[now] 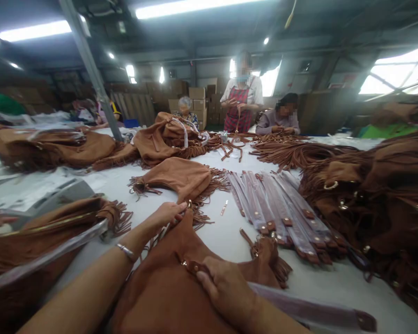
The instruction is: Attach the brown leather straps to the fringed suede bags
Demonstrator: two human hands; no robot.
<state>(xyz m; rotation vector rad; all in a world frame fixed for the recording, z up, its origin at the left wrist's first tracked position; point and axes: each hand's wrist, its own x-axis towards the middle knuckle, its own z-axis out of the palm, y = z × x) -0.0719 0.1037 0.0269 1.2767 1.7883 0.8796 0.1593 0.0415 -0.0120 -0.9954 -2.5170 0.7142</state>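
Observation:
A brown suede fringed bag [167, 283] lies on the white table [230, 232] right in front of me. My left hand [167, 214] pinches the bag's far corner by a small gold ring. My right hand [226, 290] presses down on the bag's near side, fingers over a strap end with a metal stud. A plastic-wrapped strap [310, 311] runs out to the right from under my right wrist. A silver bracelet [126, 251] sits on my left wrist.
Several wrapped straps [282, 208] lie in a row to the right, beside a big heap of bags [376, 199]. Another fringed bag [181, 178] lies ahead, more bags [55, 222] at left. Three people [242, 93] work at the table's far end.

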